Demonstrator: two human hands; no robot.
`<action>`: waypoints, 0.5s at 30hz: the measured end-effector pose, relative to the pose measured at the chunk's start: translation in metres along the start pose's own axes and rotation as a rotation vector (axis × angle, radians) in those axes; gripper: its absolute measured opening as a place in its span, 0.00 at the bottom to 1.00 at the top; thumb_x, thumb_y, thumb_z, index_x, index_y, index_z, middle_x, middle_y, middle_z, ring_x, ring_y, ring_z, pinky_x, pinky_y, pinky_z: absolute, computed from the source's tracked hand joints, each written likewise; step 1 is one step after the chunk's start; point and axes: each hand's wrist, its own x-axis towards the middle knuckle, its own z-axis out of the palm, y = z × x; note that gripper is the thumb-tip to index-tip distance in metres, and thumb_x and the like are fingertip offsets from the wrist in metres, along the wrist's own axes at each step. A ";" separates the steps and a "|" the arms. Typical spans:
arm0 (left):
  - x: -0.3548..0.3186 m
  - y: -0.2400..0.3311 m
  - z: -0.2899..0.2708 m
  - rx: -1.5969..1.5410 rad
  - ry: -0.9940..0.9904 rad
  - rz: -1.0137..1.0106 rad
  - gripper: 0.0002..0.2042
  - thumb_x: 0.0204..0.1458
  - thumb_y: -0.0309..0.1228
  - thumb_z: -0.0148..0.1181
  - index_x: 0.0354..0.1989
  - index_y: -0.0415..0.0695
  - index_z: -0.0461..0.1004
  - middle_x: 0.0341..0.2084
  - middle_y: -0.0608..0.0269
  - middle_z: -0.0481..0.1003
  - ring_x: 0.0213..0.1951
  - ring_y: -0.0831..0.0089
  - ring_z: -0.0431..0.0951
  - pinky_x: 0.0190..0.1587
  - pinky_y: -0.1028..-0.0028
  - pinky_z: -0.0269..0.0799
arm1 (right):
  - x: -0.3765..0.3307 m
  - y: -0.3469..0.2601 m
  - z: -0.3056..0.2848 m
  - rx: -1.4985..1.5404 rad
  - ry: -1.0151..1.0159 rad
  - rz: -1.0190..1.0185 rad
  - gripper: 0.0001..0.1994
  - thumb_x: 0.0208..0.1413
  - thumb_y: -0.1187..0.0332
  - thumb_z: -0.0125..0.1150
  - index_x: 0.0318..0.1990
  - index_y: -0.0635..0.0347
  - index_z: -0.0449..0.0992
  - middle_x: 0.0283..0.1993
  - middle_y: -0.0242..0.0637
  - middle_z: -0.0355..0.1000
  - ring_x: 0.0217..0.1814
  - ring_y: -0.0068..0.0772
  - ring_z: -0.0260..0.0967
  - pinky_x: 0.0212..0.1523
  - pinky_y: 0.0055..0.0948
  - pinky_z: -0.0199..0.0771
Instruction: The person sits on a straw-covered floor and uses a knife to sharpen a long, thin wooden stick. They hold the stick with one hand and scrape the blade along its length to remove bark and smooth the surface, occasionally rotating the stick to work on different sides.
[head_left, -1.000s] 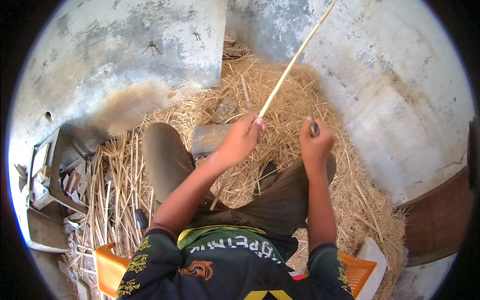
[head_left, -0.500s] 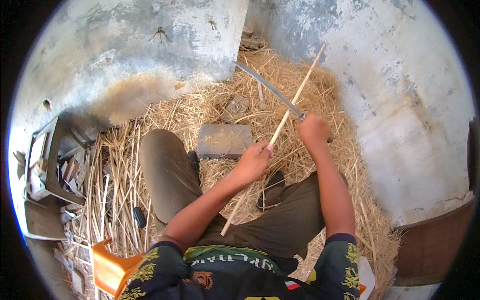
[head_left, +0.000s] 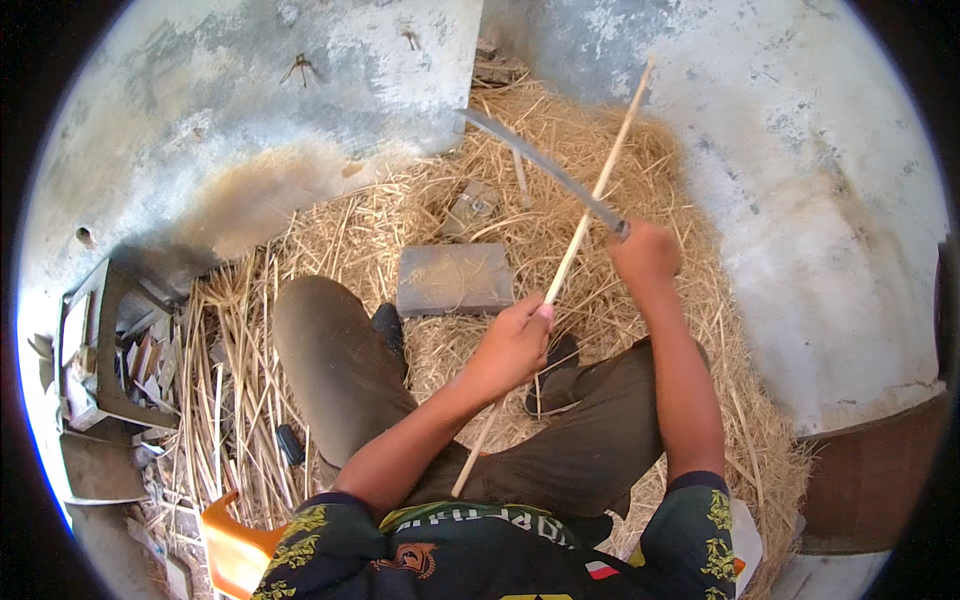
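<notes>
My left hand (head_left: 515, 345) is closed around a long, slender pale stick (head_left: 622, 130), which slants from my lap up toward the far right. A thumb lies along the stick. To the right, my right hand (head_left: 645, 262) grips the handle of a long curved knife (head_left: 545, 163). Its grey blade reaches up and left, crossing the stick beyond my left hand. Whether the blade touches the stick I cannot tell. The handle is mostly hidden in my fist. Below both hands, a flat grey-brown block (head_left: 455, 278) lies on the straw between my knees.
Straw-like shavings (head_left: 640, 160) cover the floor. Thin sticks (head_left: 230, 370) are heaped at left, with a small dark object (head_left: 290, 445) on them. A wooden cabinet (head_left: 110, 350) holding scraps, an orange plastic seat (head_left: 235, 545) and weathered walls (head_left: 800, 200) surround me.
The right hand and knife have moved slightly right and away from my left hand, so the blade crosses the stick farther up. My left hand keeps its hold on the stick. The view has shifted slightly.
</notes>
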 end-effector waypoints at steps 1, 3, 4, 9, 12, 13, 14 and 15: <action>-0.001 0.003 -0.001 -0.044 -0.007 -0.023 0.11 0.68 0.35 0.43 0.32 0.45 0.63 0.13 0.75 0.56 0.13 0.83 0.56 0.15 0.77 0.51 | -0.005 -0.005 -0.003 0.017 0.010 -0.035 0.10 0.50 0.60 0.62 0.32 0.56 0.80 0.26 0.44 0.77 0.29 0.48 0.78 0.33 0.46 0.77; -0.006 0.010 -0.007 -0.127 -0.013 -0.077 0.12 0.68 0.35 0.43 0.31 0.45 0.64 0.13 0.74 0.58 0.14 0.83 0.57 0.16 0.77 0.53 | -0.023 -0.015 -0.007 0.059 0.022 -0.108 0.11 0.51 0.60 0.63 0.33 0.57 0.80 0.26 0.45 0.77 0.30 0.48 0.78 0.33 0.46 0.76; -0.006 0.012 -0.009 -0.065 0.017 -0.035 0.12 0.68 0.35 0.43 0.32 0.45 0.64 0.13 0.73 0.59 0.13 0.83 0.57 0.16 0.77 0.53 | -0.027 -0.013 -0.006 0.083 0.076 -0.227 0.11 0.51 0.60 0.63 0.34 0.58 0.80 0.27 0.45 0.77 0.30 0.48 0.78 0.33 0.47 0.76; -0.003 -0.014 -0.017 0.426 0.132 0.257 0.12 0.69 0.38 0.44 0.33 0.45 0.65 0.15 0.74 0.60 0.13 0.84 0.57 0.15 0.78 0.52 | -0.001 0.013 0.003 0.025 0.041 0.013 0.09 0.50 0.62 0.63 0.30 0.58 0.78 0.26 0.44 0.77 0.29 0.49 0.77 0.32 0.48 0.75; -0.042 0.000 -0.013 0.271 0.079 0.118 0.13 0.69 0.39 0.44 0.32 0.46 0.64 0.15 0.75 0.58 0.14 0.84 0.57 0.15 0.79 0.53 | -0.013 0.013 0.011 0.127 0.280 -0.142 0.08 0.49 0.63 0.64 0.30 0.59 0.78 0.26 0.45 0.77 0.27 0.49 0.77 0.30 0.46 0.75; -0.053 0.011 -0.019 0.173 0.065 0.039 0.14 0.69 0.39 0.44 0.31 0.46 0.64 0.15 0.75 0.58 0.14 0.84 0.57 0.16 0.78 0.53 | -0.020 0.000 0.005 0.154 0.286 -0.169 0.08 0.46 0.63 0.65 0.29 0.58 0.77 0.25 0.44 0.76 0.26 0.49 0.76 0.30 0.46 0.74; -0.055 0.019 -0.033 0.274 0.102 0.088 0.14 0.68 0.38 0.45 0.31 0.44 0.65 0.15 0.74 0.59 0.15 0.83 0.58 0.17 0.77 0.55 | -0.030 -0.015 -0.001 0.180 0.292 -0.198 0.09 0.44 0.63 0.67 0.28 0.57 0.77 0.25 0.43 0.76 0.25 0.49 0.75 0.29 0.46 0.74; -0.063 0.022 -0.043 0.359 0.144 0.113 0.14 0.68 0.38 0.45 0.31 0.43 0.66 0.15 0.72 0.60 0.16 0.82 0.59 0.19 0.77 0.56 | -0.043 -0.023 -0.002 0.200 0.270 -0.229 0.09 0.42 0.63 0.68 0.27 0.57 0.77 0.24 0.42 0.76 0.25 0.50 0.75 0.28 0.46 0.73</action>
